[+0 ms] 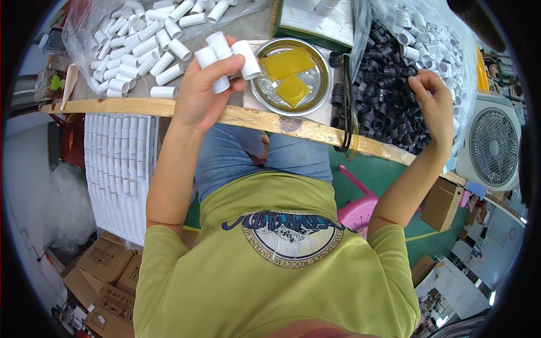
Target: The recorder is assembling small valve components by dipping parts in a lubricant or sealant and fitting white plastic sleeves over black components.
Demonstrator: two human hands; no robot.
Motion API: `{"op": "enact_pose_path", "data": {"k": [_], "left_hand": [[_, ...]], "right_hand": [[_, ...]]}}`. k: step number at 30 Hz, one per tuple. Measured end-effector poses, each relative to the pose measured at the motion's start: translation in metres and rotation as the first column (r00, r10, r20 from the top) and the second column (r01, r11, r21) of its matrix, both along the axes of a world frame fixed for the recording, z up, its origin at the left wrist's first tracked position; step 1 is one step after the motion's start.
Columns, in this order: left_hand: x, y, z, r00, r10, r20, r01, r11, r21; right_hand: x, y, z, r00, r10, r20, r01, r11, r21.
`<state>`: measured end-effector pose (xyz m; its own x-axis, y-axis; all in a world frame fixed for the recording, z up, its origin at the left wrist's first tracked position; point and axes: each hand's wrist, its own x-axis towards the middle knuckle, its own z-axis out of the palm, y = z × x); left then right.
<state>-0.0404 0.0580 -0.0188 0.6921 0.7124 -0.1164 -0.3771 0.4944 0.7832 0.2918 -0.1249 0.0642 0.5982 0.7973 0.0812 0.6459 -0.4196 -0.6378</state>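
Note:
My left hand (207,90) is closed around three short white plastic tubes (246,59), held above the table's wooden front edge to the left of a round metal dish (326,93). Two flat yellow pieces (290,63) lie inside that dish. On the right, my right hand (435,104) reaches over a heap of small black plastic rings (377,107). Its thumb and forefinger are drawn together at the heap's edge, beside a black ring. Whatever they grip is too small to make out.
Loose white tubes (147,46) cover the table's left on clear plastic. Short white rings (431,50) lie beyond the black heap. A box with a pale top (315,22) stands behind the dish. Below left hangs a white sheet with rows of tubes (115,146); a fan (495,146) stands right.

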Motion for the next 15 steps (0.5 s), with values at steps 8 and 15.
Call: {"op": "enact_pose_path", "data": {"k": [8,15], "left_hand": [[-0.002,-0.001,0.000,0.999,0.021,0.029,-0.021,1.000,-0.011],[-0.002,-0.001,-0.001,0.997,0.064,-0.044,-0.062,0.997,0.042]], "right_hand": [[-0.005,0.007,-0.017,0.954,-0.031,-0.299,0.112,0.959,0.259],[-0.007,0.009,-0.029,0.997,-0.070,0.038,0.057,0.958,0.280]]}}
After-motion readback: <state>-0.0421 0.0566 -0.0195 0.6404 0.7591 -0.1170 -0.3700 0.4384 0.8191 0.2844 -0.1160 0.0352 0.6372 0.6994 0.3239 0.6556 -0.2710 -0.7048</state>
